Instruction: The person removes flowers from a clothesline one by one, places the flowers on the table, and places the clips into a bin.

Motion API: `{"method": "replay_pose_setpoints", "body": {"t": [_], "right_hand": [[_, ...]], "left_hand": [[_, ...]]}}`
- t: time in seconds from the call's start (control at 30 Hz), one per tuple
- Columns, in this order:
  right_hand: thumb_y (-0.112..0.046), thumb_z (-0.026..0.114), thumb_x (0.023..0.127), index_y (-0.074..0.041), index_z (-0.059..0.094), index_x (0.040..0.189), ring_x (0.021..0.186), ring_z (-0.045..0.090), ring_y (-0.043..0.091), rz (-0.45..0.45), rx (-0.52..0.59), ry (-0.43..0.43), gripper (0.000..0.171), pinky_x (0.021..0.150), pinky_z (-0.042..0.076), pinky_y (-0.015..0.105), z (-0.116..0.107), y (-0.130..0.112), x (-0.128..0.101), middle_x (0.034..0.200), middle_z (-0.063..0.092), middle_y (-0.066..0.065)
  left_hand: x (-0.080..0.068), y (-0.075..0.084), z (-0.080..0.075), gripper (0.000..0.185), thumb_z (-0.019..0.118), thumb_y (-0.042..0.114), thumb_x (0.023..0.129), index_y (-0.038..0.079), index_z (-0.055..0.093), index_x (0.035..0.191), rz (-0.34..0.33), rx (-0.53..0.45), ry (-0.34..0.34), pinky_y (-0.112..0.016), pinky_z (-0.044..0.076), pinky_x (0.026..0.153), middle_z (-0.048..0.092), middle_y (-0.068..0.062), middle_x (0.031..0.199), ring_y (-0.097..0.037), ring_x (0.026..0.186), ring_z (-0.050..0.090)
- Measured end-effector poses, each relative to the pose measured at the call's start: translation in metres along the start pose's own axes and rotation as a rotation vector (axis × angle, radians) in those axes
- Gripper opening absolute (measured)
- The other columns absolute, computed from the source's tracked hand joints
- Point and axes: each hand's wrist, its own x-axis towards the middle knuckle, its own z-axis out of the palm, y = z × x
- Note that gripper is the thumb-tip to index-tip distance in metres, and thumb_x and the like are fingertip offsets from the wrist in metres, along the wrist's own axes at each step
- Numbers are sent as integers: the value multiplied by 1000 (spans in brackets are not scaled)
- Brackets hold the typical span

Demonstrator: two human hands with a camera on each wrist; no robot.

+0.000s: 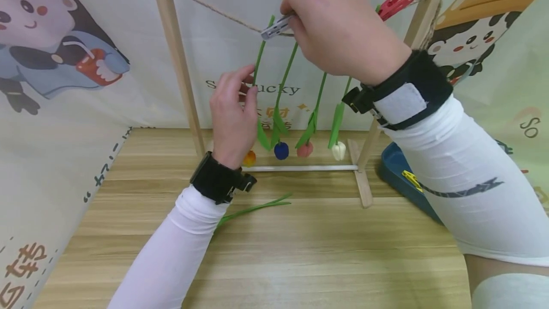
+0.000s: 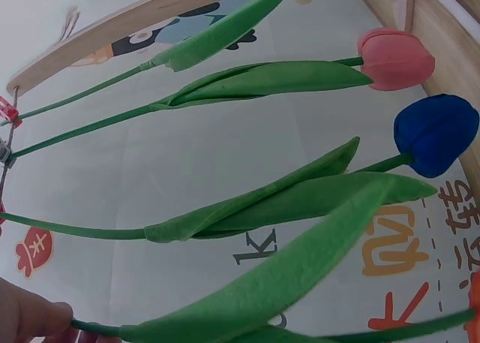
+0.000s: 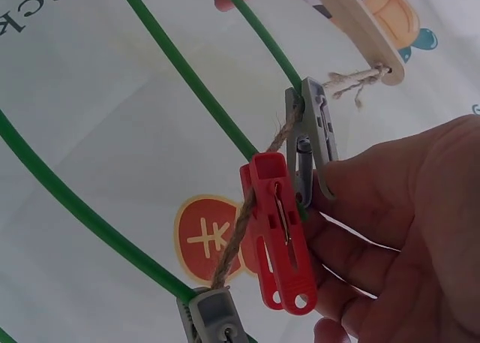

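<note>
My right hand (image 1: pixel 343 27) pinches a grey clothespin (image 3: pixel 321 125), whose tips sit over the twine (image 1: pixel 216 9) and a green stem at its left part. My left hand (image 1: pixel 235 118) holds that same stem lower down, between thumb and fingers. It belongs to an orange tulip (image 1: pixel 249 158) hanging head down, partly hidden by the hand. To its right hang a blue tulip (image 1: pixel 281 150), a pink tulip (image 1: pixel 305 149) and a white tulip (image 1: pixel 339 150). A red clothespin (image 3: pixel 281 230) grips the twine beside my right fingers.
Wooden posts (image 1: pixel 173 51) hold the twine at both ends, with a white rod (image 1: pixel 304 168) low between them. Green stems (image 1: pixel 257 208) lie on the table near my left wrist. A blue tray (image 1: pixel 392 168) with a yellow clothespin (image 1: pixel 411 180) stands under my right forearm.
</note>
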Motion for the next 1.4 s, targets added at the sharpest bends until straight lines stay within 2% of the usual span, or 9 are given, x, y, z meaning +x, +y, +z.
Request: {"method": "replay_pose_setpoints", "body": {"t": [0.27,0.53,0.67,0.87,1.0,1.2,1.4], "right_hand": [[-18,53,112,0,70,132,132,44,42,-2,-7,13,32,118,21,60,2,-1,1,139,64,20],[-16,57,110,1,72,129,137,43,40,-20,-35,115,29,126,12,54,2,2,-3,137,66,20],[-16,54,111,-1,73,128,139,43,38,-8,-29,154,29,127,8,51,2,5,-6,135,67,19],[-19,50,113,0,72,126,136,46,38,-17,-17,217,31,127,9,49,2,9,-13,129,69,18],[-19,51,113,1,70,129,133,46,39,-40,3,247,32,121,16,51,4,12,-20,128,68,18],[-16,55,111,-1,68,132,125,45,40,-93,54,290,29,98,22,55,12,12,-36,121,64,18],[-15,63,108,-3,67,133,118,44,40,-105,111,299,29,95,22,55,18,11,-56,126,65,15]], "left_hand": [[1,-1,1,32,63,-7,102,-5,67,134,-10,0,-1,-33,57,80,67,-19,108,-28,91,66],[-1,1,-1,33,64,-8,101,-5,67,133,-38,-6,-6,-34,57,80,67,-19,109,-27,91,65],[-3,2,-4,33,64,-8,101,-5,67,134,-53,-6,-22,-34,57,80,67,-18,109,-27,92,65],[-8,-1,-12,33,64,-8,101,-5,67,134,-67,-1,-35,-35,56,79,66,-19,109,-28,91,64],[-14,-4,-19,33,64,-8,101,-4,68,133,-63,14,-37,-35,56,79,67,-19,110,-28,91,65],[-23,-1,-28,32,66,-9,100,-5,69,131,-39,51,-39,-35,57,78,67,-19,108,-28,90,66],[-31,2,-36,33,65,-12,99,-6,69,131,-37,40,-74,-36,57,80,67,-19,108,-28,92,65]]}}
